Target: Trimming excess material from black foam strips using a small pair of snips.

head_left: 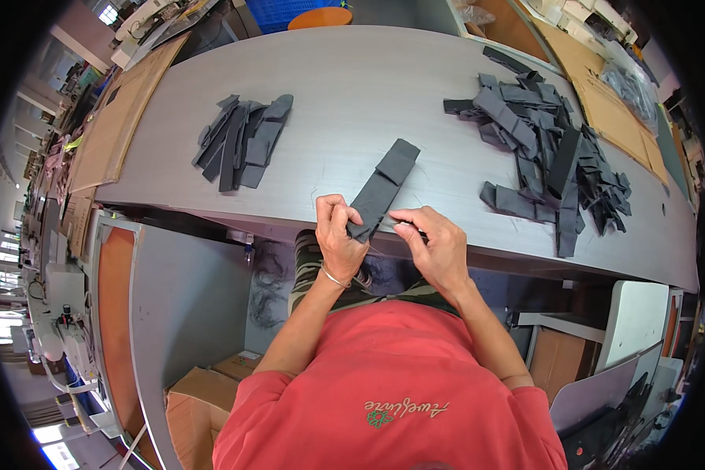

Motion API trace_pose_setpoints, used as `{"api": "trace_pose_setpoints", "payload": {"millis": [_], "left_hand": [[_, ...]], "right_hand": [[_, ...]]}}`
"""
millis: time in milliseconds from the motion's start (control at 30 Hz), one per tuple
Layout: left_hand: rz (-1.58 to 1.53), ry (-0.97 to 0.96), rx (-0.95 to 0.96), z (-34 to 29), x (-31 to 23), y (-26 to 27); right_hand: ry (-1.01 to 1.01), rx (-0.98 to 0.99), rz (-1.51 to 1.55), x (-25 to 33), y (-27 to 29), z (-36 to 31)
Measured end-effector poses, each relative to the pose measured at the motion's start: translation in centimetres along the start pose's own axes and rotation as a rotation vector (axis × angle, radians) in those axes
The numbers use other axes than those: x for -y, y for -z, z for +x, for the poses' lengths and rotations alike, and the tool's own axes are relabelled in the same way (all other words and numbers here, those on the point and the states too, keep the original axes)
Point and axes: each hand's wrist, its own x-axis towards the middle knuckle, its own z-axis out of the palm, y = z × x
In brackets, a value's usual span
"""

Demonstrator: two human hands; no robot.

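A dark grey folded fabric strip (384, 180) lies slanted over the table's front edge, its far end resting on the top. My left hand (339, 235) is closed around the near end, thumb and fingers gripping it. Just right of that end, my right hand (439, 244) is closed in a pinch, its fingertips close to the strip's edge. Something small and dark shows between its fingers, too hidden to name. Loose threads lie around the strip. A small pile of similar strips (247, 141) is at the left, and a larger tangled heap (536, 141) at the right.
The grey table (329, 86) curves across in front of me. Cardboard sheets (129, 117) border its left side, with another cardboard panel (627, 110) at the right. A blue crate (282, 12) and an orange round stool seat (319, 18) are beyond. An open cardboard box (200, 407) stands below left.
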Motion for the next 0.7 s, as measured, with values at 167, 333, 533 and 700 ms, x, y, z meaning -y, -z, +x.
{"api": "trace_pose_setpoints", "payload": {"millis": [167,333,533,700], "left_hand": [[0.013,-0.029,-0.043,0.1,-0.1,-0.3],[-0.027,0.057,-0.102,-0.3,-0.6,-0.6],[-0.016,0.065,-0.113,-0.9,-0.6,-0.9],[-0.039,0.016,-0.106,-1.3,-0.4,-0.9]], "right_hand": [[0.096,-0.085,-0.077,0.0,-1.0,-0.1],[0.094,-0.153,-0.188,0.3,-1.6,-0.4],[0.09,-0.173,-0.177,0.0,-2.2,-0.5],[0.051,-0.175,-0.089,0.3,-1.7,0.0]]}}
